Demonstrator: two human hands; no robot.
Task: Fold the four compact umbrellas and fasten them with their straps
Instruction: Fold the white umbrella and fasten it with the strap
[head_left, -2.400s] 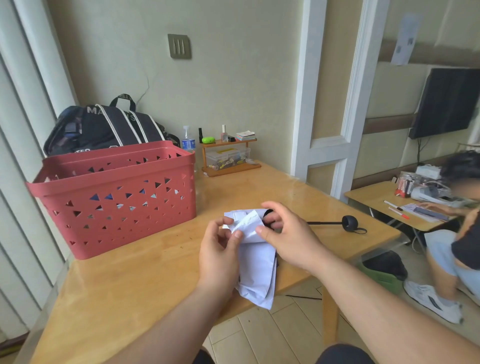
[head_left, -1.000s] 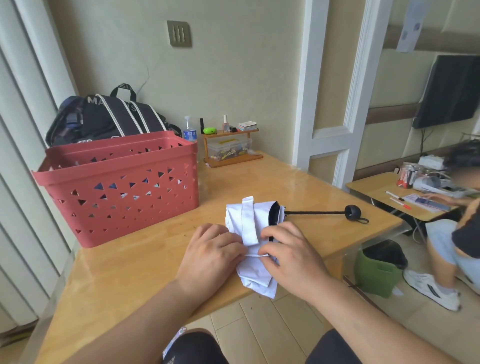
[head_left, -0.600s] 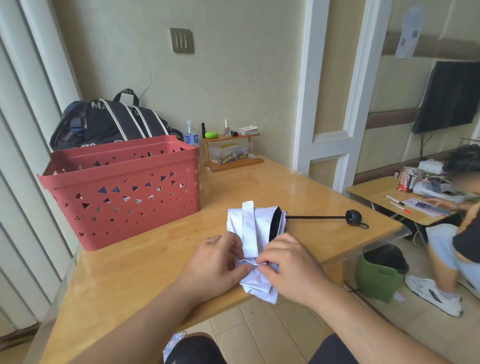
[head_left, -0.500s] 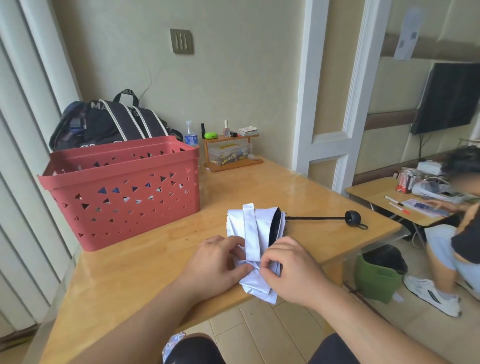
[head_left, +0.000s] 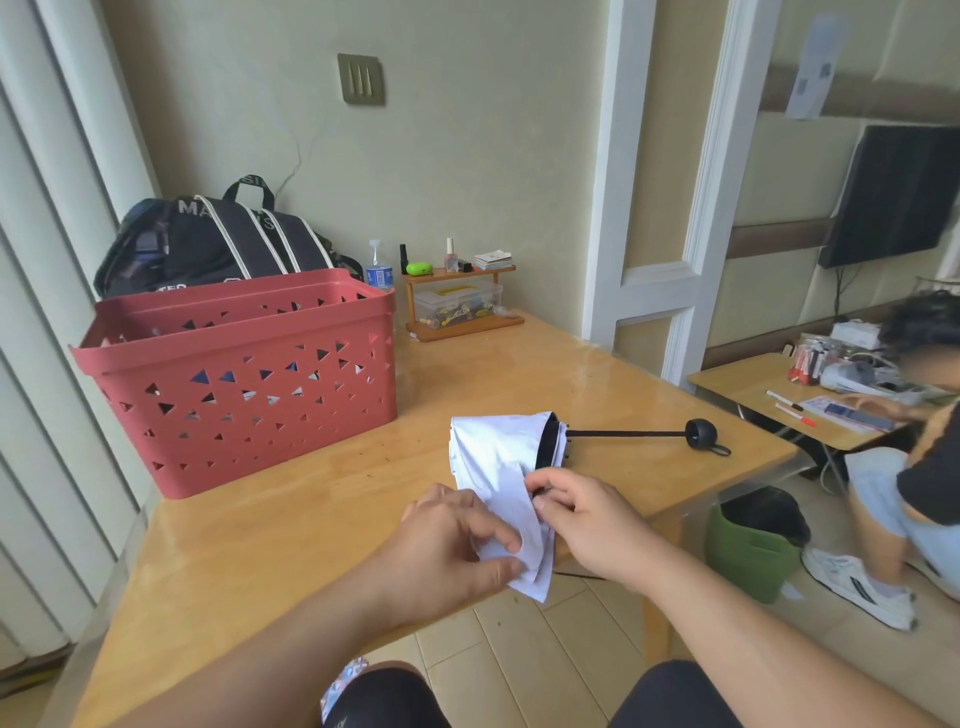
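A white compact umbrella (head_left: 496, 452) with a black lining lies on the wooden table (head_left: 270, 525) near its front edge. Its thin black shaft is extended to the right and ends in a round black handle (head_left: 701, 434) with a wrist loop. My left hand (head_left: 452, 545) grips the lower folds of the white canopy, which hang over the table edge. My right hand (head_left: 582, 514) pinches the fabric by the black rim, just right of the left hand. The strap is not plainly visible.
A red perforated basket (head_left: 244, 374) stands on the table to the left, with a black backpack (head_left: 208, 239) behind it. A small wooden shelf (head_left: 460, 301) with bottles sits by the wall. A green bin (head_left: 753, 551) and a seated person (head_left: 914, 441) are at the right.
The white strap that lay up across the canopy is no longer seen there. Both hands have shifted slightly along the lower canopy; the umbrella stays on the table.
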